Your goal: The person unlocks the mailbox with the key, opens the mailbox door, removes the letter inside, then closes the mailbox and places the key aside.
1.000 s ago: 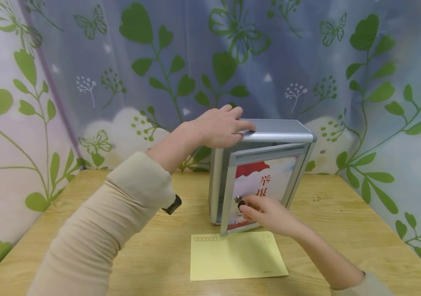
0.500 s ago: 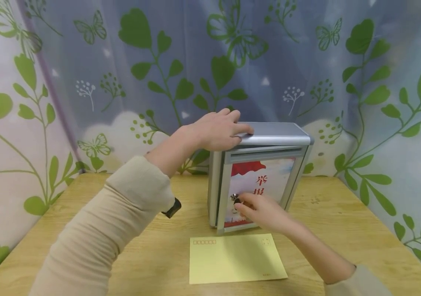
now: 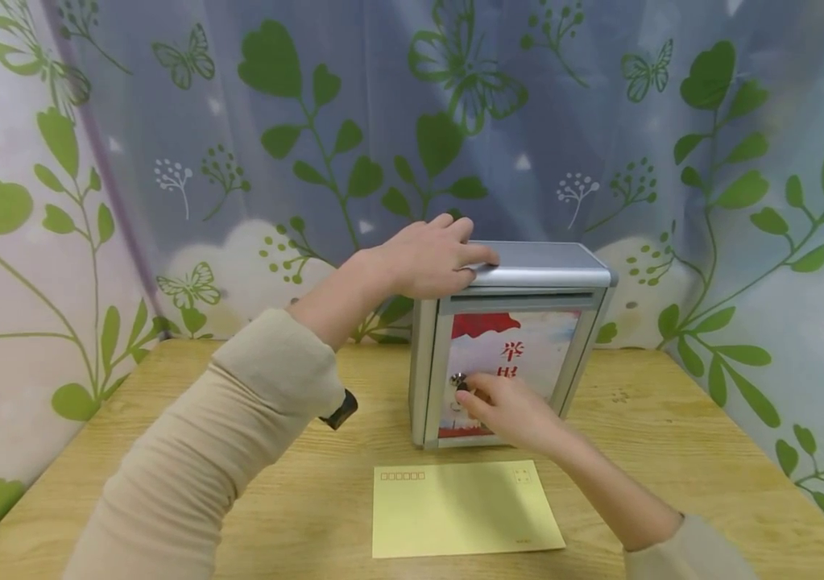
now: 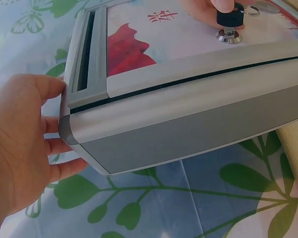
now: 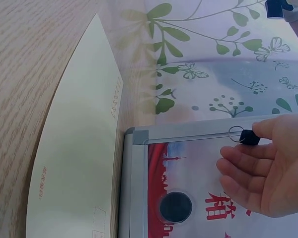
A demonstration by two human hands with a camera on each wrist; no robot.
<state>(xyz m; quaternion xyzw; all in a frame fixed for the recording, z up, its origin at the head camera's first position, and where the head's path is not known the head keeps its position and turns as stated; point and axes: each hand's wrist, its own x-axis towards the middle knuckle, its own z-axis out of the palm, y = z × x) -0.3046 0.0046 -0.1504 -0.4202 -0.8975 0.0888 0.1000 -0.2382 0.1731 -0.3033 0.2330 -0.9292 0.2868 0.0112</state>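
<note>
A silver metal letter box (image 3: pixel 538 275) with a slot along its upper front stands upright on the table. Its front door (image 3: pixel 471 350), with a red-and-white poster, lies nearly flush with the frame; a thin dark seam shows along the side in the left wrist view. My left hand (image 3: pixel 429 256) rests on the top left corner, fingers extended against the top (image 4: pixel 27 134). My right hand (image 3: pixel 516 407) pinches the black head of a key (image 4: pixel 230 19), which sits in the round chrome lock (image 4: pixel 228 37). A wire ring (image 5: pixel 236 134) hangs from the key.
A yellow envelope (image 3: pixel 465 511) lies flat on the wooden table (image 3: pixel 296 499) in front of the box. Behind the table hangs a curtain (image 3: pixel 354 105) with green leaves and butterflies. A black strap (image 3: pixel 340 409) shows below my left cuff.
The letter box door has swung inward from ajar to nearly flush, my right hand moving with it while pinching the key. My left hand has stayed on the box top.
</note>
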